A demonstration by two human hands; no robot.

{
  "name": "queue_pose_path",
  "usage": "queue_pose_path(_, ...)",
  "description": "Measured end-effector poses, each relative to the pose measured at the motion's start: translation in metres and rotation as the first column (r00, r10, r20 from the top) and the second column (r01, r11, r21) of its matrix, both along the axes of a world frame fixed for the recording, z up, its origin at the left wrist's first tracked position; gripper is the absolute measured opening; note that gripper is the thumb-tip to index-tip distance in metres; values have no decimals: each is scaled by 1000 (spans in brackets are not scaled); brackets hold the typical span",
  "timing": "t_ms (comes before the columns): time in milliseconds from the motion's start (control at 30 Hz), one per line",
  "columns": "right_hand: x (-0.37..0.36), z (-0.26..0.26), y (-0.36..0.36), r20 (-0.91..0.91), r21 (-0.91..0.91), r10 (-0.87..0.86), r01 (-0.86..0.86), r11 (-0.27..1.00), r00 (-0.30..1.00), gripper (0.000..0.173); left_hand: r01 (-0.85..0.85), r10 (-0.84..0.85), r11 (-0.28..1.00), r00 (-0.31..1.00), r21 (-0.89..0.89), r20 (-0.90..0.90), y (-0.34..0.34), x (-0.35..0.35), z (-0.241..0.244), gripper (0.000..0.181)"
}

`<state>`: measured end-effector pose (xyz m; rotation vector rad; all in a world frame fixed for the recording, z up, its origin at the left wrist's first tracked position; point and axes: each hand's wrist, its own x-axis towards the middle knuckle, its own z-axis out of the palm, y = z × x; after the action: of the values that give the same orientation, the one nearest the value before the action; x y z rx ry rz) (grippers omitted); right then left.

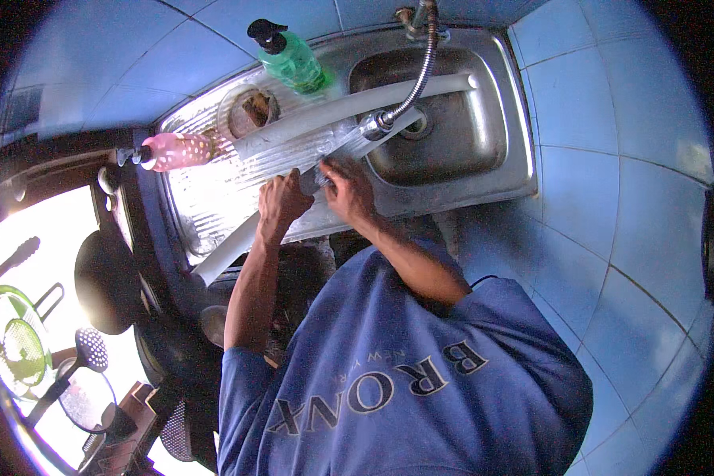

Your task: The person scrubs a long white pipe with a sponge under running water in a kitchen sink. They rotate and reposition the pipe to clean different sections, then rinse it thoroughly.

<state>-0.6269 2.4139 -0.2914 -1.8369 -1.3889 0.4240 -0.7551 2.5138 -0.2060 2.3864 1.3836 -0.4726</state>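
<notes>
A long pale strip (229, 247) runs slantwise from the drainboard's front left corner up towards the sink basin. My left hand (282, 199) is closed around its middle. Close beside it, my right hand (351, 187) is bent over the same strip, slightly blurred. Something greyish and shiny shows under its fingers; I cannot tell whether it is a held thing or wet surface. A chrome tap head (373, 126) on a flexible metal hose (431, 53) hangs over the strip, with water spraying near it. A second long pale strip (357, 113) lies behind, reaching into the basin.
Behind the strips stand a green pump bottle (294, 62) and a round dish (250, 111) with something brown in it. A pink dotted bottle (178, 152) lies at the ridged drainboard's (208, 193) left. The steel basin (482, 143) is at right. Utensils and a dark pan (108, 282) hang left.
</notes>
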Motion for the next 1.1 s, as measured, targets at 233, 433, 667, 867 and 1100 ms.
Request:
queue_pose_path(233,102,-21,31,62,-385,-314,313,868,947,18,-6,9,998,999,-65,54,-12,-2,-7,44)
queue_pose_path(433,35,-14,16,13,21,-14,14,1000,1000,40,80,-76,997,990,-22,116,1,27,-26,47)
queue_pose_path(667,122,-27,-14,-218,-70,-371,364,929,903,36,221,-214,975,960,-20,181,10,64,-39,47)
queue_pose_path(867,217,-21,-80,-375,-411,-776,659,630,507,69,280,-291,957,925,79,243,14,99,-58,68)
queue_pose_path(1100,218,3,-108,-493,-419,-622,461,782,609,49,150,-175,976,972,158,159,10,80,-70,45)
